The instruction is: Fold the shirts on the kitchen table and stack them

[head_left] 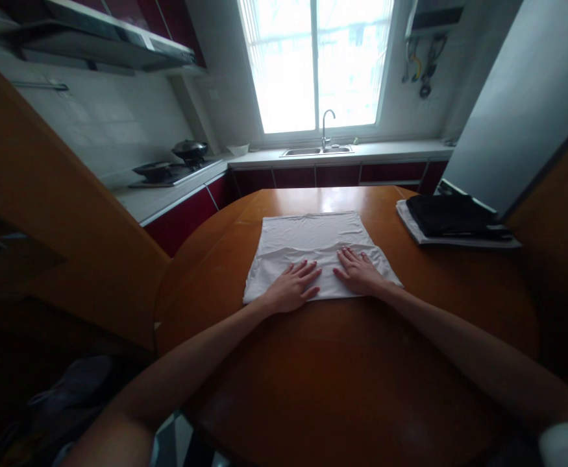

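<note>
A white cloth garment (313, 231) lies folded on the wooden table (342, 363), its near part doubled over the far part. My left hand (293, 285) rests flat on the near layer, fingers spread and pointing up and to the right. On the right side of the same layer lies my right hand (359, 270), palm down with the fingers apart. Neither hand grips the fabric. Small wrinkles run across the cloth beyond my fingertips. What kind of garment it is, I cannot tell.
A stack of folded clothes (452, 217), black over white, sits at the table's right. Beyond the table, a counter holds a sink (317, 151) with a faucet, and a stove with a pot (189, 150). A refrigerator (512, 97) stands at right.
</note>
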